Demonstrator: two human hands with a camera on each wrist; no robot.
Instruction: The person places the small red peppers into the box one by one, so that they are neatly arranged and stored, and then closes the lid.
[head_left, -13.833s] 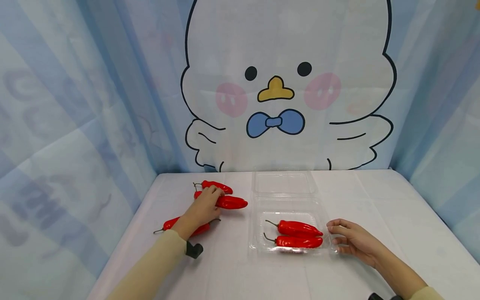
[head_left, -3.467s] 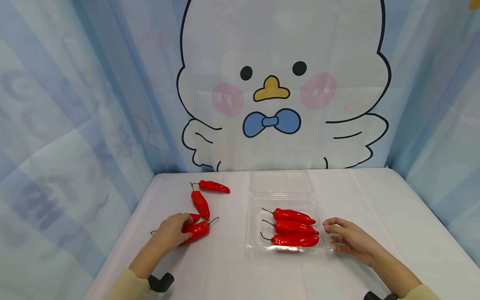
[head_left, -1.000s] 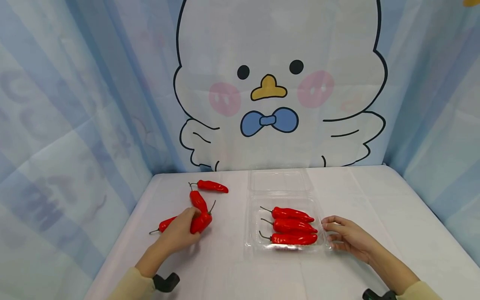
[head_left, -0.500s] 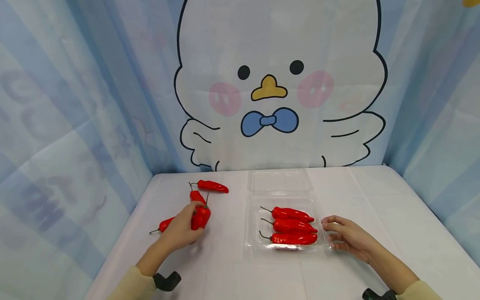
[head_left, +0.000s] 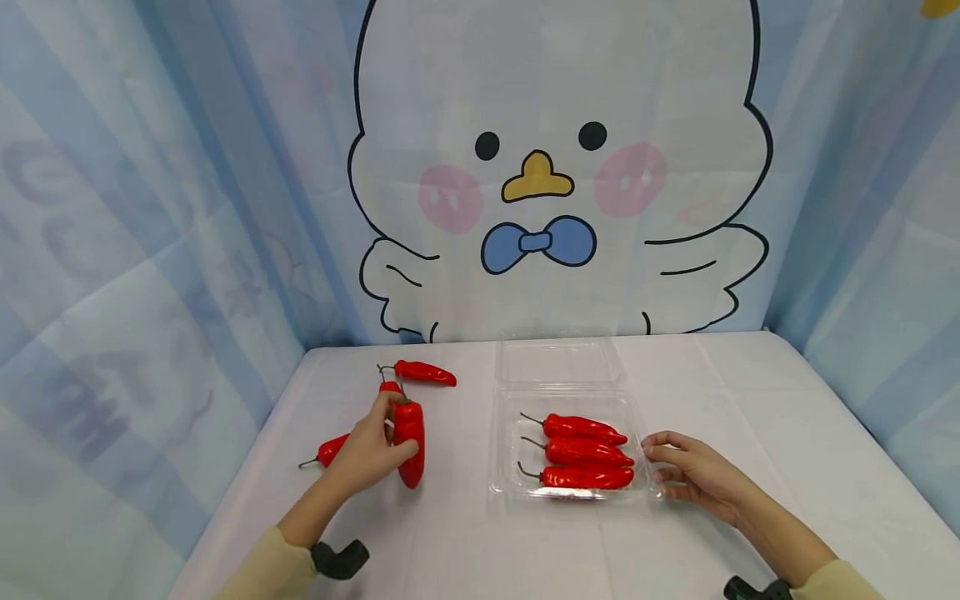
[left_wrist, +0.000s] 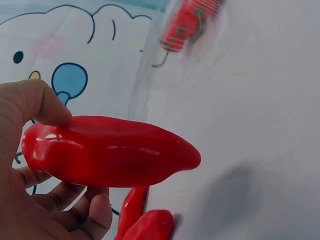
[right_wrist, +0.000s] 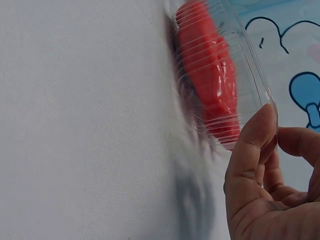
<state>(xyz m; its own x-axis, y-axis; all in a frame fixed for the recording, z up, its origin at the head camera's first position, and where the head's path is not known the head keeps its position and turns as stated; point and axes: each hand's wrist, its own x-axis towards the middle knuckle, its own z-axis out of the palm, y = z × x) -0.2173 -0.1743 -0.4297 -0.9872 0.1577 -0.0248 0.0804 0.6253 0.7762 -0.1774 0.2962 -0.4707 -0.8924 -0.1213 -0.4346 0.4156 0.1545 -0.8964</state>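
Observation:
My left hand (head_left: 367, 454) holds a red chili pepper (head_left: 410, 446) above the table's left half, its stem up and its tip down toward me. In the left wrist view the thumb presses on the pepper's (left_wrist: 115, 152) stem end, with the fingers on its other side. My right hand (head_left: 701, 477) pinches the right rim of a clear plastic clamshell box (head_left: 506, 454); the right wrist view shows thumb and finger on that rim (right_wrist: 267, 95). Inside lie three red peppers (head_left: 588, 452) side by side, stems to the left. The lid (head_left: 558, 364) lies folded back.
Loose red peppers lie at left: one at the back (head_left: 426, 372), one partly hidden behind my left hand (head_left: 389, 387), one beside my wrist (head_left: 330, 450). A white cloth covers the table (head_left: 525, 558). A curtain with a cartoon bird (head_left: 555, 275) hangs behind.
My left hand has picked up the pepper, raised it and turned it from slanting to nearly upright. Earlier, a third pepper joined two in the box. My right hand stays at the rim.

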